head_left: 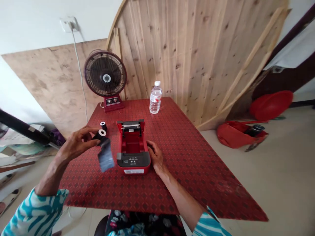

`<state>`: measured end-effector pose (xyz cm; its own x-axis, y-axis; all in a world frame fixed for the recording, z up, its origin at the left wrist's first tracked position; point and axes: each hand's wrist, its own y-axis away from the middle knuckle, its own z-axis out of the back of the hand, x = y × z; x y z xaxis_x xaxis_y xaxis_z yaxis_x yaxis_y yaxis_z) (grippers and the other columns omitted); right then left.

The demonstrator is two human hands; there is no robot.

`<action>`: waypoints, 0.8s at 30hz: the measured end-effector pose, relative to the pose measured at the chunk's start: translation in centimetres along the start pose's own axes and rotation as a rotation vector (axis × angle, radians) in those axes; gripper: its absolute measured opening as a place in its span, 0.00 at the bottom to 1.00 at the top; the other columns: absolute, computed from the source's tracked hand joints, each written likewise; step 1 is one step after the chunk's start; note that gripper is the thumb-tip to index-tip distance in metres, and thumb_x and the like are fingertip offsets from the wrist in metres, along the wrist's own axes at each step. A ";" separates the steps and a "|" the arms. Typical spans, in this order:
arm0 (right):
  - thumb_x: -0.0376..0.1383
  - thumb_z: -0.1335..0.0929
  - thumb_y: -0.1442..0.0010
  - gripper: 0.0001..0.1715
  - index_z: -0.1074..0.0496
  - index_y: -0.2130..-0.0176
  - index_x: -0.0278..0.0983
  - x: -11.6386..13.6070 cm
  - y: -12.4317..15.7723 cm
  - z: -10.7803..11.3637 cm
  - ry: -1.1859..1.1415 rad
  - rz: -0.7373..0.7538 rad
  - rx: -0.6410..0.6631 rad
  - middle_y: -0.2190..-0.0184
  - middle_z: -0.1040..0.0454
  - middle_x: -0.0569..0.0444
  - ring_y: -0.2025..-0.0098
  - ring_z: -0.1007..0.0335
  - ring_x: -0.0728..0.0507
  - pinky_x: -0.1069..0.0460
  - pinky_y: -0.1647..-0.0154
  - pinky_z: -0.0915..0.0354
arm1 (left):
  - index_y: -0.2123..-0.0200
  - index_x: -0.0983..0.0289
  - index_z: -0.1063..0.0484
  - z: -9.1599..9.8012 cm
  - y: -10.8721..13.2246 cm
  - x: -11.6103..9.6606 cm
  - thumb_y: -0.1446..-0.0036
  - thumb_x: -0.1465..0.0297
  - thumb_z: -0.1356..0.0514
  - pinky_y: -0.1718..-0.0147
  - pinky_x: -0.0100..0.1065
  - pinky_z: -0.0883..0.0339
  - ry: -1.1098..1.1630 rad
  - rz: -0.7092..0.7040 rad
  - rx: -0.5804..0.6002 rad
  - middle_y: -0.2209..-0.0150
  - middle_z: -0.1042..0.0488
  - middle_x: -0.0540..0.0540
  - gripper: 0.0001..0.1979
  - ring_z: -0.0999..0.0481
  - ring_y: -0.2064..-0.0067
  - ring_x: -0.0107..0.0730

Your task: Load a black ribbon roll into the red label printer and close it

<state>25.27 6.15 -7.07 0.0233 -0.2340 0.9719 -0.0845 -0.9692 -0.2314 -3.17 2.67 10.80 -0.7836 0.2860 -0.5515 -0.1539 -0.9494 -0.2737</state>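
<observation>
Between thumb and fingers of my left hand (78, 141), above the left part of the table, is a black ribbon roll (100, 134) with a white core. A loose dark, shiny strip of it hangs down. A small red label printer (133, 163) stands in front of me with its lid up and its red roll bay bare. My right hand (156, 155) grips the printer's right side, some fingertips hidden behind it. Just beyond the held roll, a second black roll (103, 126) stands on the table.
The red patterned table (192, 164) reaches back to a wooden panel. At its far end stand a fan (106, 77) and a clear water bottle (155, 98). A white cord runs down the wall on the left. A red bag (231, 135) lies on the floor at right.
</observation>
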 end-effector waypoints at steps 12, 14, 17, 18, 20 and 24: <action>0.47 0.34 0.45 0.20 0.26 0.56 0.41 -0.8 -0.3 0.4 -0.001 -0.047 0.010 0.55 0.22 0.49 0.52 0.27 0.38 0.42 0.50 0.32 | 0.60 0.63 0.31 -8.5 -4.7 7.6 0.56 0.66 0.38 0.70 0.31 0.34 0.355 0.257 -0.096 0.70 0.26 0.50 0.17 0.26 0.69 0.33; 0.48 0.34 0.45 0.21 0.26 0.56 0.41 -0.9 -0.3 0.4 -0.003 -0.051 0.014 0.55 0.22 0.49 0.52 0.27 0.37 0.42 0.50 0.33 | 0.60 0.63 0.32 -10.3 -5.9 8.2 0.56 0.68 0.38 0.66 0.32 0.33 0.357 0.250 -0.122 0.68 0.25 0.51 0.17 0.26 0.67 0.33; 0.48 0.34 0.45 0.21 0.26 0.55 0.41 -0.7 -0.2 0.4 0.016 -0.058 0.010 0.55 0.22 0.48 0.51 0.28 0.37 0.41 0.48 0.33 | 0.62 0.62 0.31 -12.4 -6.5 8.4 0.57 0.71 0.38 0.64 0.34 0.33 0.346 0.244 -0.125 0.69 0.25 0.50 0.15 0.26 0.68 0.33; 0.48 0.35 0.45 0.21 0.26 0.55 0.41 -0.7 -0.2 0.4 0.022 -0.056 0.011 0.54 0.22 0.48 0.51 0.28 0.37 0.41 0.48 0.34 | 0.62 0.62 0.30 -12.7 -6.4 8.3 0.56 0.71 0.38 0.64 0.34 0.33 0.341 0.243 -0.123 0.69 0.25 0.50 0.14 0.26 0.68 0.34; 0.48 0.35 0.44 0.21 0.26 0.55 0.41 -0.5 -0.2 0.5 0.028 -0.048 0.021 0.55 0.22 0.48 0.51 0.28 0.37 0.41 0.48 0.34 | 0.61 0.62 0.29 -12.8 -6.0 8.1 0.57 0.71 0.37 0.63 0.35 0.32 0.331 0.238 -0.122 0.68 0.24 0.51 0.15 0.25 0.66 0.35; 0.48 0.34 0.44 0.21 0.26 0.55 0.41 -0.3 -0.1 0.8 0.035 -0.035 0.037 0.54 0.22 0.48 0.51 0.27 0.37 0.42 0.49 0.32 | 0.55 0.60 0.28 -10.1 -5.5 8.7 0.57 0.70 0.36 0.61 0.34 0.32 0.315 0.244 -0.164 0.58 0.22 0.53 0.22 0.23 0.63 0.37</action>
<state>26.07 6.23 -7.41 -0.0095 -0.1974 0.9803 -0.0469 -0.9791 -0.1977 -3.04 11.65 -0.44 -0.5590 0.1057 -0.8224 0.1303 -0.9683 -0.2130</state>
